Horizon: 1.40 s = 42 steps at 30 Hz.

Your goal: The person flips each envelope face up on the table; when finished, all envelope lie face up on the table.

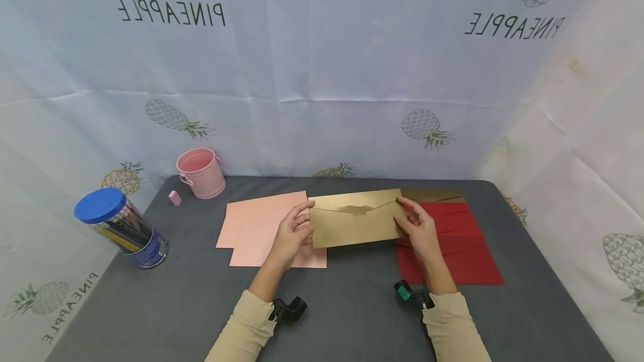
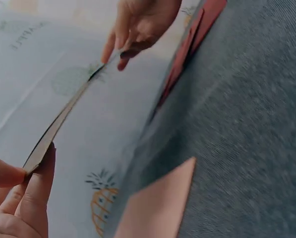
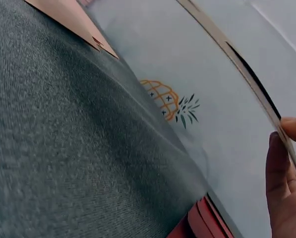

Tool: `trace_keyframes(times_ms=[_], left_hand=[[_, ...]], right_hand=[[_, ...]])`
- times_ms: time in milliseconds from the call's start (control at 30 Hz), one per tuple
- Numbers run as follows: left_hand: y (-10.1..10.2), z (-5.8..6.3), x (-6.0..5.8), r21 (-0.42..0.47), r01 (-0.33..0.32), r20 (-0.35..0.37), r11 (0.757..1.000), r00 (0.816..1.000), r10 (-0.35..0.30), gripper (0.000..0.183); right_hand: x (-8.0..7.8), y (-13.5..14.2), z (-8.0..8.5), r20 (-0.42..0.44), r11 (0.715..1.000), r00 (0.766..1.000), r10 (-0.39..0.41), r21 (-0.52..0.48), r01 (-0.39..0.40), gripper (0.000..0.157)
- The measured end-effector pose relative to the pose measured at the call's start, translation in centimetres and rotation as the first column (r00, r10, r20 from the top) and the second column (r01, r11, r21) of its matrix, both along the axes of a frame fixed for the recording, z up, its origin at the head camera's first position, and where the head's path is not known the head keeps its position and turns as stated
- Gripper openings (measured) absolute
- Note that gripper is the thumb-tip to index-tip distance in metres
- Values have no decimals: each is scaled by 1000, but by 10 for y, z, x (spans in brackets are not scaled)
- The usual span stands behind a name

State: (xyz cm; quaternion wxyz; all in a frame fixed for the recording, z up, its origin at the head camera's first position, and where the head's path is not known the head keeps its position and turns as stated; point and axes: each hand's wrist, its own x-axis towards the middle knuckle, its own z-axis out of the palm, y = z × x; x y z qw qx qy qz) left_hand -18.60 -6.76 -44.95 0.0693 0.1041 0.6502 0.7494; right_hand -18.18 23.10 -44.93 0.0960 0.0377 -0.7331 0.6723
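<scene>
A gold envelope [image 1: 354, 225], its flap side facing me, is held up above the table by both hands. My left hand [image 1: 293, 230] pinches its left end between thumb and fingers, and my right hand [image 1: 416, 227] pinches the right end. Edge-on in the left wrist view, the envelope [image 2: 63, 113] bows slightly between the hands. Beneath the left hand lie pink envelopes [image 1: 256, 233], partly overlapping. Below and beside the right hand are red envelopes [image 1: 468, 250], spread over one another, with another gold envelope [image 1: 437, 195] showing behind them.
At the left edge a clear jar of pencils [image 1: 128, 228] with a blue lid stands tilted in view. A pink bucket [image 1: 202, 175] and a small pink eraser [image 1: 174, 198] are at the back left. A pineapple-print cloth [image 1: 322, 60] hangs behind the grey table [image 1: 347, 312].
</scene>
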Motion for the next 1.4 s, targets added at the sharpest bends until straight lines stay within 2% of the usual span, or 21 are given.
trace_keyframes(times_ms=[100, 233, 433, 533, 600, 733, 833, 967, 1100, 1267, 1400], left_hand=[[0, -9, -4, -3, -7, 26, 1000, 1000, 7, 56], [1, -18, -9, -17, -3, 37, 1000, 999, 4, 54], [8, -24, -18, -66, 23, 53, 998, 998, -20, 53], [11, -22, -29, -101, 43, 50, 994, 998, -38, 53], [11, -15, -38, -135, 62, 47, 989, 997, -57, 53], [10, 1, -57, -207, 98, 77, 973, 994, -84, 53], [10, -8, -78, -228, 57, 137, 972, 990, -26, 51], [11, -27, -105, -178, -13, 202, 984, 978, 50, 49], [7, -30, -113, -165, -33, 216, 986, 974, 68, 49], [3, -31, -114, -151, -31, 230, 988, 971, 66, 51], [4, -30, -115, -217, -38, 187, 975, 979, 80, 51]], right_hand=[[-6, 7, -13, 37, 998, 999, 33, -57, -31, 50], [-9, 15, -20, 46, 997, 997, 60, -56, -57, 52], [-9, 27, -24, 83, 998, 995, 47, 42, -50, 53], [-13, 30, -25, 98, 994, 995, 5, 111, -16, 52], [-18, 30, -25, 99, 987, 995, -23, 159, 7, 52], [-34, 30, -22, 101, 955, 993, -54, 294, 22, 51], [-52, 29, -19, 112, 922, 992, -52, 387, 5, 52], [-74, 23, -18, 127, 887, 990, -60, 462, -6, 52], [-87, 16, -22, 136, 861, 989, -61, 508, -16, 51], [-94, 9, -22, 136, 832, 989, -58, 554, -28, 49], [-98, 6, -23, 125, 799, 990, -70, 601, -20, 49]])
